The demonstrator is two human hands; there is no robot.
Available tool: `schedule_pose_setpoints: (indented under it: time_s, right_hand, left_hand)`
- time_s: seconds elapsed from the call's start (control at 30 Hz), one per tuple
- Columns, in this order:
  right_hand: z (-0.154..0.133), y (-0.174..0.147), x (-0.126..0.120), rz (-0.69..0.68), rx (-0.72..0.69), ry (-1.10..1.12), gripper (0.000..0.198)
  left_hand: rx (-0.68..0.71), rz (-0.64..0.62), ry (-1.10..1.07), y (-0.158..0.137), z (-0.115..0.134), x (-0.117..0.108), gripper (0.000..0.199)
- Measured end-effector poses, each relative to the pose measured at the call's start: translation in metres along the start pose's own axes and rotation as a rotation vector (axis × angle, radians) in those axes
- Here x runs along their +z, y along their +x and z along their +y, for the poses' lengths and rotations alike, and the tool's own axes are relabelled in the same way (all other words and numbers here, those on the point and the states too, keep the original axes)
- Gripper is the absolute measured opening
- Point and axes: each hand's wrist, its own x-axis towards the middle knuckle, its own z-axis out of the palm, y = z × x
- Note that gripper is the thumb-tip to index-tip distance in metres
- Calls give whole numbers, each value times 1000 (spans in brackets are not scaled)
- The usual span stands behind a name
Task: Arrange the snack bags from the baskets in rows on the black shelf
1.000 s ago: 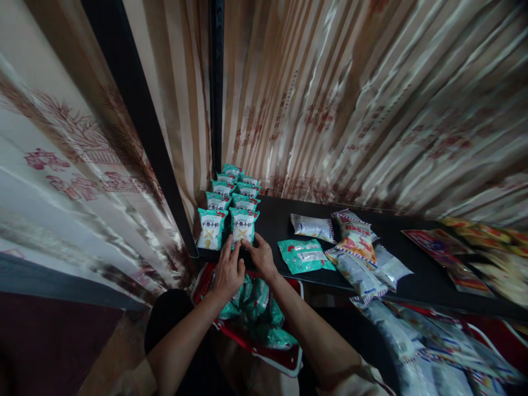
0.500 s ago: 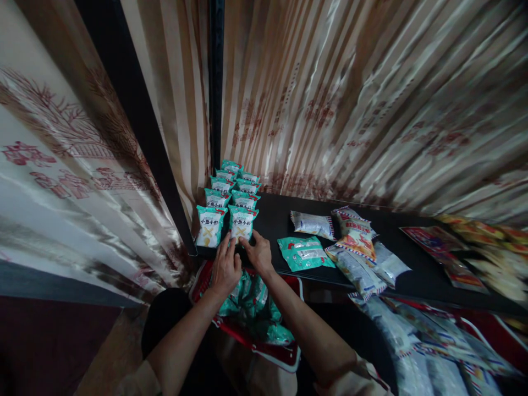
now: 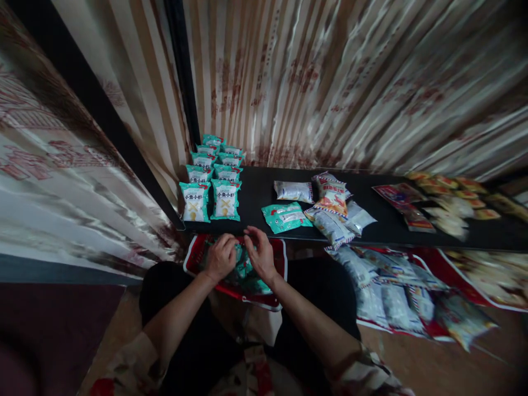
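Packets [image 3: 226, 201] of teal-and-white snacks stand in two columns on the black shelf [image 3: 253, 192], left of frame centre. Over the red basket [image 3: 282, 258], lower centre, our right hand [image 3: 260, 254] keeps its grip spread; our left hand [image 3: 221, 256] is curled, contents indeterminable to us.

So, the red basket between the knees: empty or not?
Not empty: teal snack packets lie inside the red basket; how full, I cannot tell.

Left hand [image 3: 221, 257] curls inward; right hand [image 3: 261, 255] (fingers [image 3: 258, 234] more extended) hovers just beside it.
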Motion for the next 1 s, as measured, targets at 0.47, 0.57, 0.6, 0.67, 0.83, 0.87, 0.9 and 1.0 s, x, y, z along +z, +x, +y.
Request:
schedule_pose_setpoints:
  time_s: [0.47,0.57,0.6,0.67,0.83,0.87,0.9,1.0]
  right_hand:
    - [59,-83,-86,-740,176,-575,45]
    - [53,-79,-80,-731,177,-673,41]
    - [51,-78,-78,-731,172,-678,39]
    - [48,-78,-77,-726,163,-654,37]
    - [45,-77,-85,-629,149,-533,33]
    - [44,-75,-88,-602,151,-500,32]
    - [43,-73,-90,-577,153,-462,30]
    - [36,-63,-98,-521,136,-349,31]
  left_hand:
    - [-128,-695,-27,-53,39,67,43]
    - [-220,-675,-7,-54,44,76,44]
    - [-251,-661,0,-53,45,78,41]
    - [-300,-626,4,-51,47,79,35]
    - [-347,-508,-45,-44,52,66,32]
    - [-347,-484,-66,-42,52,61,31]
    - [-348,-462,-89,-40,53,55,31]
    - [-369,-419,-159,-35,51,38,35]
